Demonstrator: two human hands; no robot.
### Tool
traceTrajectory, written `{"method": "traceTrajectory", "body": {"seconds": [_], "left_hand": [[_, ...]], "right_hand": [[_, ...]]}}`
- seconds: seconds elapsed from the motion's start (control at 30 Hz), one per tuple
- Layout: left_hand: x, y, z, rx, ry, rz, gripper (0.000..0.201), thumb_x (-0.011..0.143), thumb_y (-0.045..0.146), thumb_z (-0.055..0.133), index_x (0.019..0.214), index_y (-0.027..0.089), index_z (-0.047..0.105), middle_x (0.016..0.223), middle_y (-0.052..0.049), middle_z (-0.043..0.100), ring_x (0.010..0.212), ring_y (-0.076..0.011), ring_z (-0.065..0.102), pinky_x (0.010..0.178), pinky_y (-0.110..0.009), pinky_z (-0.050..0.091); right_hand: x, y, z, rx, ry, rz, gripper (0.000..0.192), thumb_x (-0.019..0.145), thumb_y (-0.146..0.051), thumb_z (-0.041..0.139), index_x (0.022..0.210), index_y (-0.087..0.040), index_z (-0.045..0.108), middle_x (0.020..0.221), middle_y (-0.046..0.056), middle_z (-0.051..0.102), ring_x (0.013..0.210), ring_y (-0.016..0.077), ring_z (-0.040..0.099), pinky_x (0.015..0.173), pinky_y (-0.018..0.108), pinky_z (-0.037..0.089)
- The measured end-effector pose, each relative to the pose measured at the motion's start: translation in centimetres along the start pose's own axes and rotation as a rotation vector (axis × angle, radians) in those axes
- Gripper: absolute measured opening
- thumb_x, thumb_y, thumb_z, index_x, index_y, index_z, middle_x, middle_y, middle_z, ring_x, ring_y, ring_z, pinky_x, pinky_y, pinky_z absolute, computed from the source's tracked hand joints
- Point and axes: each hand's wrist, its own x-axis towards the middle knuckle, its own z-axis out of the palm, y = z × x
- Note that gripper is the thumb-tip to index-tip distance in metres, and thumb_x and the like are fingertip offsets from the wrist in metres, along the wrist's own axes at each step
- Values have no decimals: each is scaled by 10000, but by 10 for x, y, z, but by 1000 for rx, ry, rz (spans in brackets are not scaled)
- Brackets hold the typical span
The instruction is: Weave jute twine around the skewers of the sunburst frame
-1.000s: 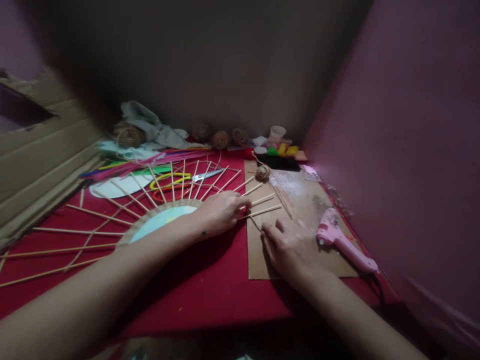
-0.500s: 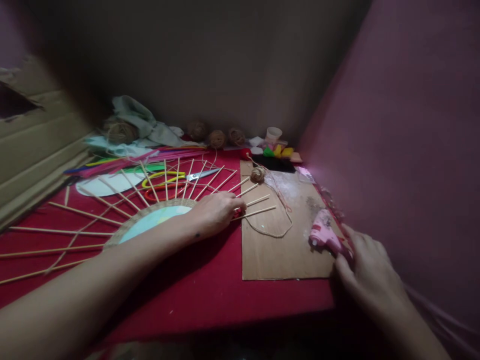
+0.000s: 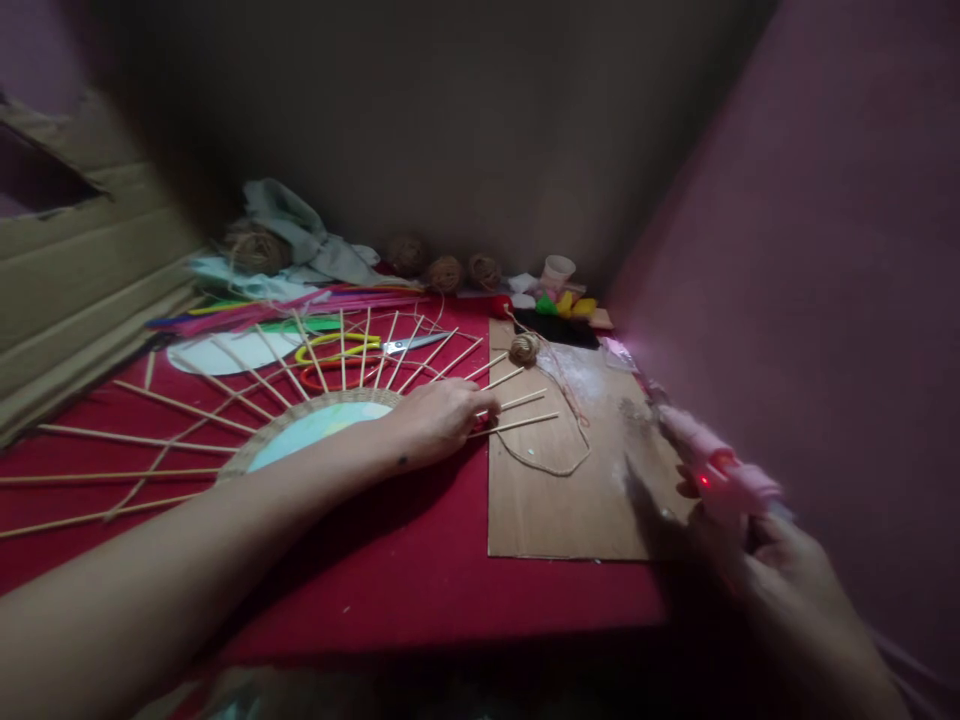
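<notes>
Resting on the red table [image 3: 420, 580], the round woven disc [image 3: 315, 428] with radiating sticks lies under the left hand [image 3: 439, 420], whose fingers press flat on its right rim. Gripped in the closed right hand [image 3: 787, 575], the pink glue gun [image 3: 716, 465] hangs blurred over the cardboard sheet's [image 3: 570, 500] right edge.

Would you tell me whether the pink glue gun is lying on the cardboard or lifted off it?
Lifted. The right hand holds the glue gun in the air beside the cardboard, casting a shadow on it.
</notes>
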Motion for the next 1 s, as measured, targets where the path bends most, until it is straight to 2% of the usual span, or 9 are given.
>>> {"method": "traceTrajectory", "body": {"seconds": [0.1,0.23,0.37,0.53,0.7,0.77,0.87,1.0], "left_hand": [[0,2,-2,-30,0,-6,266,880,222,436,1073,229,619,970,-75,654,878,-191,590,738,-309,431],[-1,3,-10,-34,-14,10,301,899,285,422,1134,204,591,1000,-98,640,875,-194,595,713,-297,428],[-6,2,-30,10,-12,-36,270,842,190,478,1052,193,648,993,-88,627,820,-173,584,683,-280,414],[-13,-8,-52,-48,72,-205,257,799,145,484,948,166,692,833,-45,668,698,-126,569,626,-244,393],[-21,-17,-55,-98,63,-246,245,760,132,511,900,179,706,811,-21,691,715,-123,595,643,-235,406],[-27,-14,-53,-105,90,-207,212,781,147,509,863,172,703,802,-26,689,725,-126,597,659,-237,411],[-40,0,-44,-118,126,-57,209,831,166,473,846,169,681,795,-31,659,712,-119,575,653,-232,412],[-50,20,-17,22,193,64,252,892,177,401,898,149,652,814,-64,597,700,-142,511,615,-261,394]], "right_hand": [[-1,-25,5,238,-187,24,319,746,-349,635,1036,-219,655,796,48,660,666,194,577,575,281,474],[6,-53,20,341,-473,94,307,787,-435,609,964,-193,673,673,32,618,616,166,533,561,269,437],[12,-64,30,359,-599,142,369,800,-506,579,898,-162,669,655,23,582,611,145,493,535,252,370],[17,-57,34,344,-643,151,380,802,-527,580,838,-161,676,634,16,563,585,119,455,527,235,334],[21,-51,39,400,-631,177,385,781,-533,604,813,-158,684,611,17,561,523,95,433,460,203,309],[20,-50,42,423,-599,181,377,763,-530,623,795,-159,684,600,17,564,508,97,449,444,196,327],[17,-48,49,431,-520,154,366,746,-526,635,721,-162,668,573,15,558,470,99,449,409,197,337],[16,-42,53,389,-477,113,360,767,-515,607,684,-169,666,552,23,557,496,132,497,413,210,373]]}}
